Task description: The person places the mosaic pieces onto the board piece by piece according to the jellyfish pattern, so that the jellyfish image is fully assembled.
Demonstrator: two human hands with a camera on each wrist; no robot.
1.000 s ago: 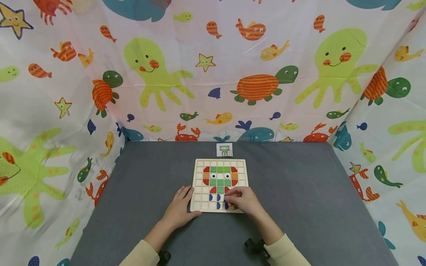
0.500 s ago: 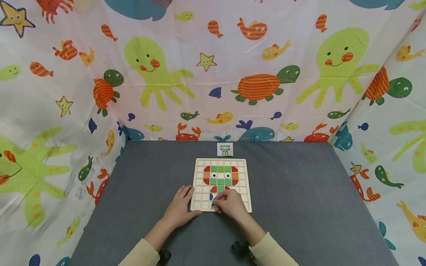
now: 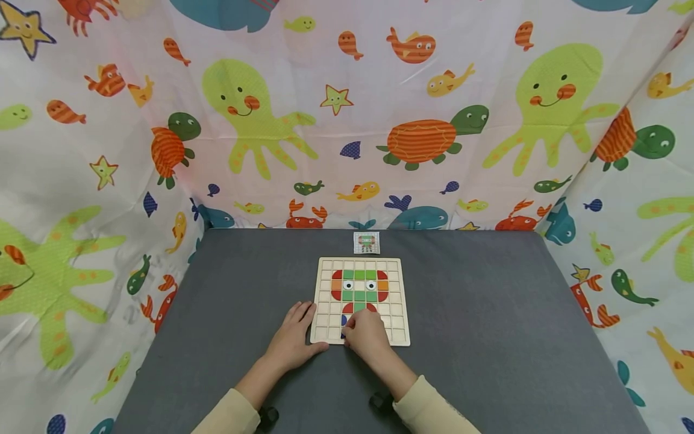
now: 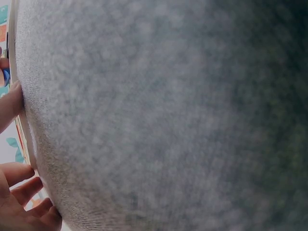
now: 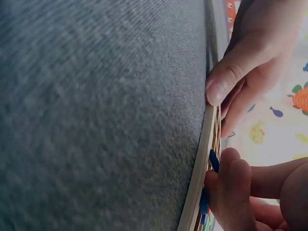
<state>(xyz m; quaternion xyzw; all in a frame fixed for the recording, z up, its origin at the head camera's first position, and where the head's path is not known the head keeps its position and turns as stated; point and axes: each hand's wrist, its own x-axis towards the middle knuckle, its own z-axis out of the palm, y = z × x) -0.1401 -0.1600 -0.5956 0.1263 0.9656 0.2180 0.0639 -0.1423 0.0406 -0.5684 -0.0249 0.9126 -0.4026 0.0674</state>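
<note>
A wooden grid board (image 3: pixel 399 301) lies on the table, with coloured tiles forming a face-like figure in red, green and orange. My left hand (image 3: pixel 293 331) rests at the board's lower left corner, fingers along its left edge and thumb (image 4: pixel 7 108) at the front edge. Over the lower rows, my right hand (image 3: pixel 370 337) has its fingers bent and pinches a small blue tile (image 5: pixel 214 161), which stands tilted at the grid. Another blue half-round tile (image 3: pixel 344 320) sits in a cell just above those fingertips. The right hand covers the nearby lower cells.
Behind the board lies a small picture card (image 3: pixel 367 243) showing a similar tile figure. A grey cloth (image 3: pixel 477 313) covers the table. Fabric printed with sea animals (image 3: pixel 331 132) hangs at the back and both sides.
My right hand has moved left across the board's lower rows, from the right-hand blue tiles to the leftmost ones. The left hand has stayed at the corner.
</note>
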